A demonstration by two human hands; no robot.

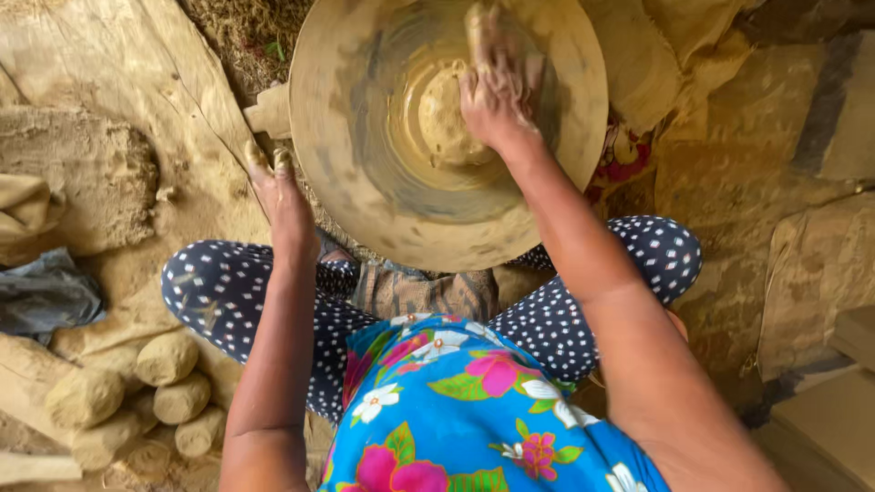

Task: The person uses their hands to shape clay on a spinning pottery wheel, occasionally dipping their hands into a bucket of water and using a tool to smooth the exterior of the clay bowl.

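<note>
Dirt floor w/ stone slabs all round. Nearest me, left side, a heap of clay rolls (169, 387). My left hand (281, 196) hangs free beside the wheel (365, 137) – fingers straight, muddy, gripping nothing. Further out, my right hand (497, 87) presses the clay lump (447, 118) at the wheel's centre – fingers curled over its top.

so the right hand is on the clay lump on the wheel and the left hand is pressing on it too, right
Not quite. In the head view the right hand is on the clay lump on the wheel, but the left hand is off it, beside the wheel's rim.
</note>
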